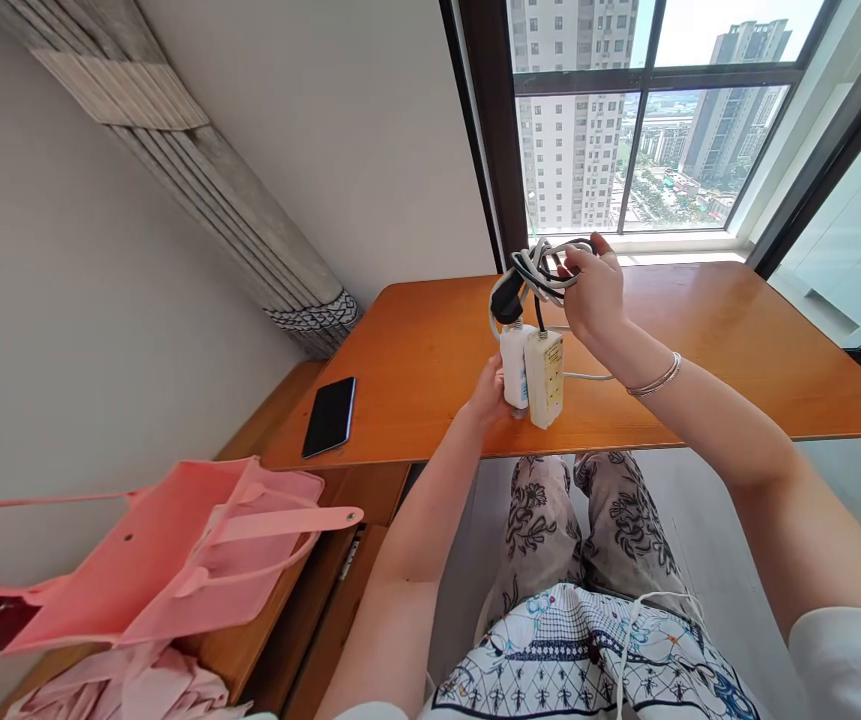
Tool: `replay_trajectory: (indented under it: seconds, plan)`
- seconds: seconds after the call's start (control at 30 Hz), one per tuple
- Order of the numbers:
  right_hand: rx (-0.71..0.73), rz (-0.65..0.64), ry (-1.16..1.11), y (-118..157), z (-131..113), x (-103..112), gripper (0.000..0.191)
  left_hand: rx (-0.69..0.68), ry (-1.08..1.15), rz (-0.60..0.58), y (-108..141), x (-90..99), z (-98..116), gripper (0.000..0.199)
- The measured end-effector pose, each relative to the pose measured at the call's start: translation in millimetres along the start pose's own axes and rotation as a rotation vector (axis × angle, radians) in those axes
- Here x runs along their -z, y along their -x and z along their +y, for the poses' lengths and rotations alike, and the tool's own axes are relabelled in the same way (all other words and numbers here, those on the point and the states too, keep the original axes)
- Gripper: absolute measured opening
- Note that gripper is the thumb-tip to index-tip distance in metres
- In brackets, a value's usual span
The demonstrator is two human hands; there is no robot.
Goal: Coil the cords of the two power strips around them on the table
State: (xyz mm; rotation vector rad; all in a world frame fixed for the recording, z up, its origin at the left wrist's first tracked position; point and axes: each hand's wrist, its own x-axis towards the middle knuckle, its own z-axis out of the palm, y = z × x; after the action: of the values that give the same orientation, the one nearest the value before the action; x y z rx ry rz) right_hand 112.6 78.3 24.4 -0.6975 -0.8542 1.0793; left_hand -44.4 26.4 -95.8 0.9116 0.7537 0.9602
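Two white power strips stand side by side above the near part of the orange-brown table. The nearer power strip [546, 382] is yellowed, with sockets along its face; the other power strip [514, 362] is whiter. My left hand [488, 392] grips the whiter one from its left side, the fingers partly hidden behind it. Over their tops hangs a bundle of black and white cables [542, 268], which my right hand [595, 290] pinches at its right end. A black plug [506, 298] dangles at the bundle's left. One thin white cord [587, 377] trails right, under my right forearm.
A black phone [329, 416] lies on the left of the table [415, 360]. Below it, a pink bag [197, 550] sits on a wooden cabinet, with pink cloth [126, 690] beneath. A window [640, 150] is behind the table, and a tied curtain [235, 210] hangs at left.
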Motion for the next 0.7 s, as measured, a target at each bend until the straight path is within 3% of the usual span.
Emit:
replay_trajectory:
  seconds: [0.13, 0.23, 0.33, 0.47, 0.57, 0.7]
  plan:
    - [0.013, 0.14, 0.007, -16.8, 20.7, 7.6, 0.038, -0.177, -0.379, 0.002, 10.3, -3.4, -3.5, 0.119]
    - [-0.029, 0.295, -0.052, -14.0, 33.4, 8.7, 0.033, -0.209, -0.649, 0.136, 9.2, -15.8, -15.6, 0.149]
    - [-0.081, 0.335, -0.157, -4.9, 41.6, 8.3, 0.038, -0.157, -0.739, 0.286, 2.5, -29.0, -28.1, 0.147]
    - [-0.129, 0.153, -0.175, -6.7, 45.6, 22.3, 0.042, -0.09, -0.63, 0.388, -6.9, -32.4, -35.8, 0.14]
    - [-0.214, 0.018, -0.033, -19.8, 47.5, 47.1, 0.039, -0.068, -0.529, 0.378, -10.6, -22.6, -34.3, 0.123]
    - [-0.364, -0.085, 0.323, -30.2, 58.3, 83.2, 0.038, -0.021, -0.43, 0.344, -12.3, -3.1, -26.2, 0.095]
